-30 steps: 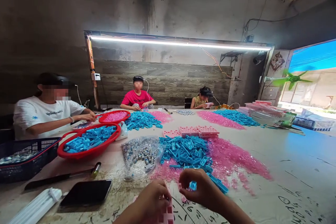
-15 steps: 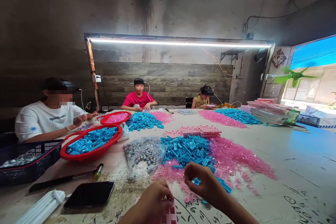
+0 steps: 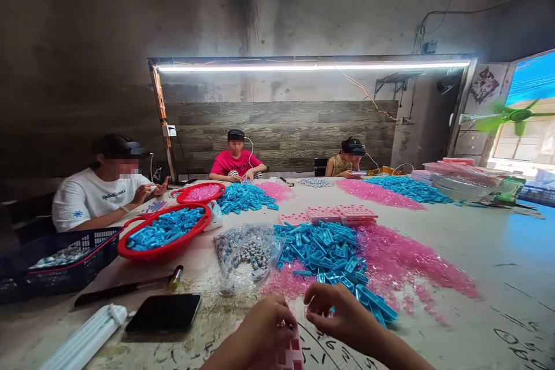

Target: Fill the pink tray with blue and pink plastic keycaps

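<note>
My left hand [image 3: 269, 324] is closed over a pink slotted tray [image 3: 291, 355] at the bottom of the view. A small dark bit shows at its fingertips, too small to name. To its right, my right hand [image 3: 342, 313] is curled with thumb and forefinger near each other, close to the left fingertips. Whatever it may hold is too small to make out. Just beyond my hands lie a heap of blue plastic pieces [image 3: 323, 245] and a spread of clear pink pieces [image 3: 411, 257]. A clear plastic bag [image 3: 247, 254] of small metallic parts sits to the left.
Pink trays [image 3: 340, 214] stand behind the blue heap. On the left are a red basket [image 3: 125, 245] of blue pieces, a dark basket [image 3: 99, 243], a phone [image 3: 163, 313], a knife-like tool [image 3: 117, 291] and a white bar [image 3: 87, 338]. Several people sit around the table.
The view has turned slightly left, so the scene shifts right. My right hand has come down from the edge of the blue heap towards my left hand, which stays at the tray.
</note>
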Demonstrator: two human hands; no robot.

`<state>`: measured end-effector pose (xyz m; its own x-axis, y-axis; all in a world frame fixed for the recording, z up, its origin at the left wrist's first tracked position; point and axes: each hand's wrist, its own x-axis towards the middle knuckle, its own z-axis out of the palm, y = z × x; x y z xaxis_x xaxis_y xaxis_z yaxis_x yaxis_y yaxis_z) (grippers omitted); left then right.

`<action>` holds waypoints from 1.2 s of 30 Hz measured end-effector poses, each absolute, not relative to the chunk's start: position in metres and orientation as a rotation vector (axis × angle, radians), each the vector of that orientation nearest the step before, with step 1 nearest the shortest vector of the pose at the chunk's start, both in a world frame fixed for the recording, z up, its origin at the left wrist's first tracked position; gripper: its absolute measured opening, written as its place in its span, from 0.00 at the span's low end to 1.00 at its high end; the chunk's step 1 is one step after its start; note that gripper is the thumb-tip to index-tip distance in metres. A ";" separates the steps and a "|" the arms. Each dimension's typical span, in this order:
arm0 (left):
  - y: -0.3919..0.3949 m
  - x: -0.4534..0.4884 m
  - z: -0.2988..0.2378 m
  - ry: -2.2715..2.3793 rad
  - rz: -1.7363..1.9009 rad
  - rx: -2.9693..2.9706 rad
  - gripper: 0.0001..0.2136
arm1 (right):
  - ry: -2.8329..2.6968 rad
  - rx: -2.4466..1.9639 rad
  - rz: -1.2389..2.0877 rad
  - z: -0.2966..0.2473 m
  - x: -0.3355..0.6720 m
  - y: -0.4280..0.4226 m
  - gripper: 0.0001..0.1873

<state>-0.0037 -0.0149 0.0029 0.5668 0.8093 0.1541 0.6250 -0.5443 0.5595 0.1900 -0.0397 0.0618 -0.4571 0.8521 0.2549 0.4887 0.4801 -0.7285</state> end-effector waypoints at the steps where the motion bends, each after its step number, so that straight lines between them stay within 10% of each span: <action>1: -0.015 -0.004 0.002 1.151 0.565 2.361 0.08 | -2.101 -1.103 0.793 0.063 0.192 -0.039 0.04; 36: -0.027 -0.003 0.029 1.348 0.462 2.341 0.05 | -2.028 -1.149 0.801 0.063 0.207 -0.027 0.05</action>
<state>-0.0031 -0.0273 0.0295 0.4807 0.8728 0.0848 0.7413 -0.4561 0.4923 0.2071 -0.0269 0.0630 -0.3930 0.8861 0.2457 0.4790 0.4254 -0.7678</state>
